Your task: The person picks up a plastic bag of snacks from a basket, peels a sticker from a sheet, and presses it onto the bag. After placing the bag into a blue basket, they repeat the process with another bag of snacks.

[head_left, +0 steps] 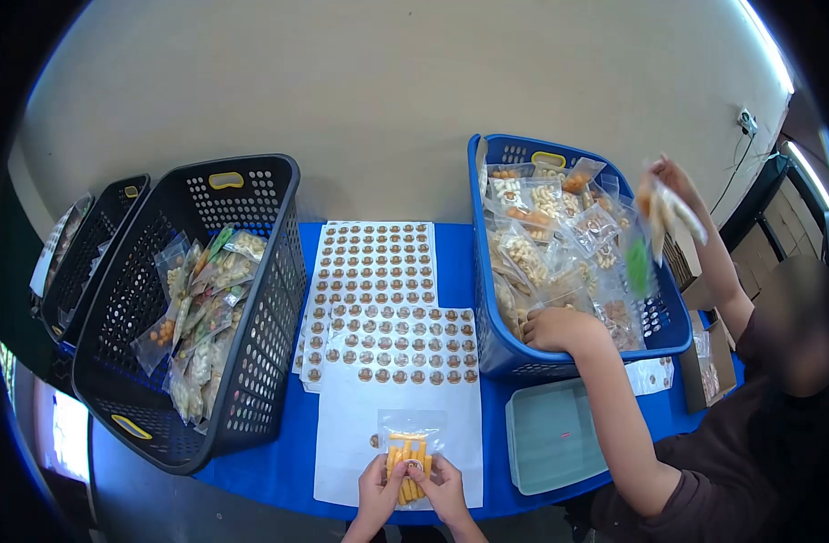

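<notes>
My left hand (376, 493) and my right hand (445, 493) hold a clear plastic bag of yellow stick-shaped snacks (409, 449) from its two sides. Both thumbs press near a round sticker (415, 465) on the bag's front. Under the bag lies a sheet of round brown stickers (398, 398), its lower part bare white except for one sticker left of the bag. More sticker sheets (369, 262) are stacked behind it.
At left, a black basket (279, 244) holds several snack bags, with another dark basket (116, 213) beyond. At right, a co-worker reaches into a blue basket (491, 299) of snack bags, other hand lifting several. A pale green tray (555, 439) and cardboard box (715, 366) sit nearby.
</notes>
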The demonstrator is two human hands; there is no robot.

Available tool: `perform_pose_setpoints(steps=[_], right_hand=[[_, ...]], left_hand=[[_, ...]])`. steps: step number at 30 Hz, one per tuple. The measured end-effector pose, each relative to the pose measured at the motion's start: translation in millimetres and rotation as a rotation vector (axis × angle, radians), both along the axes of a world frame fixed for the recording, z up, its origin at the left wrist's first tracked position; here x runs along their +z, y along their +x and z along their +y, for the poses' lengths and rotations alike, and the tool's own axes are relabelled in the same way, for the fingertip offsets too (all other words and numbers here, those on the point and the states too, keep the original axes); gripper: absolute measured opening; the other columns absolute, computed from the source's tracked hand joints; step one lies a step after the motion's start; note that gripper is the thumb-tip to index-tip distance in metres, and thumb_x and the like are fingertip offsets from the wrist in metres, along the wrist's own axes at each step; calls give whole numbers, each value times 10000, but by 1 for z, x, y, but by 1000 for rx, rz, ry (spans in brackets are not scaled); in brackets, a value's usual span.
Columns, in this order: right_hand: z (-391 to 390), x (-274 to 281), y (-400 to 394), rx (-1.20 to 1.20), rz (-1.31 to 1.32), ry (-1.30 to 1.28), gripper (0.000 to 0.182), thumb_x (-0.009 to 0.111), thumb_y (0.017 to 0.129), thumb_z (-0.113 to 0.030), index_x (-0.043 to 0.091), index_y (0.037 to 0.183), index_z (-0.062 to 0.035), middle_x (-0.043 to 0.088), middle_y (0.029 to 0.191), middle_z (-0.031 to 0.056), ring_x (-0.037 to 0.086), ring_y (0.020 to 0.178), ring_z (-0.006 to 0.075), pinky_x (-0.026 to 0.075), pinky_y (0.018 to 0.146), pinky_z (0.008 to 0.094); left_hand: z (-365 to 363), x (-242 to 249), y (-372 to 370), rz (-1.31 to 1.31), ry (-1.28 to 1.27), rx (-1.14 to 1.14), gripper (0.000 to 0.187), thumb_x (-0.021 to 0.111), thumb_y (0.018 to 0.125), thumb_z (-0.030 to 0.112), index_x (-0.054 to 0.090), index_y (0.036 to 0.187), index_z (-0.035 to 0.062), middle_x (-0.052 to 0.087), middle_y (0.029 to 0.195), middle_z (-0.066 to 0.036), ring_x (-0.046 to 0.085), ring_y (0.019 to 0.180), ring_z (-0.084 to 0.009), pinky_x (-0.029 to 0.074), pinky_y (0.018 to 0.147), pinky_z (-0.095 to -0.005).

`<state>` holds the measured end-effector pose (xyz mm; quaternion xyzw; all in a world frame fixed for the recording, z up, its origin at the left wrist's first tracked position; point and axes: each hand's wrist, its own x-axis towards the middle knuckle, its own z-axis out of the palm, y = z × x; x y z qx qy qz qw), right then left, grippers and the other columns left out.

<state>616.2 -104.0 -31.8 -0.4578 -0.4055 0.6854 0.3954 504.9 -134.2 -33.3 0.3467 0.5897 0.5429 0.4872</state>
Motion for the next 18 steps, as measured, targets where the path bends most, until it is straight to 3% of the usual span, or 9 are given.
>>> perform_pose_setpoints(steps=[8, 14, 18], right_hand=[[-7, -5, -19, -78, 50, -75, 213, 558, 819, -144, 508, 949, 16, 557, 911, 59, 520, 825, 95, 421, 729, 231], [-8, 5, -43, -42, 69, -63, 259, 584, 790, -85, 491, 1010, 17, 560, 927, 65, 533, 857, 110, 427, 768, 239], [-5, 11, -59, -20, 88, -81, 284, 593, 786, -94, 489, 1023, 22, 553, 948, 61, 524, 879, 110, 420, 783, 249]], left_hand=[[0, -4, -31, -209, -50, -107, 280, 523, 842, 154, 490, 1038, -44, 569, 831, -50, 517, 744, -57, 434, 612, -200], [0, 0, -59, -122, -58, -200, 309, 543, 832, 159, 486, 1051, -53, 578, 875, -69, 533, 794, -79, 445, 666, -207], [0, 18, -73, -224, -65, -133, 306, 539, 835, 162, 487, 1043, -57, 580, 867, -69, 535, 783, -79, 443, 655, -201]])
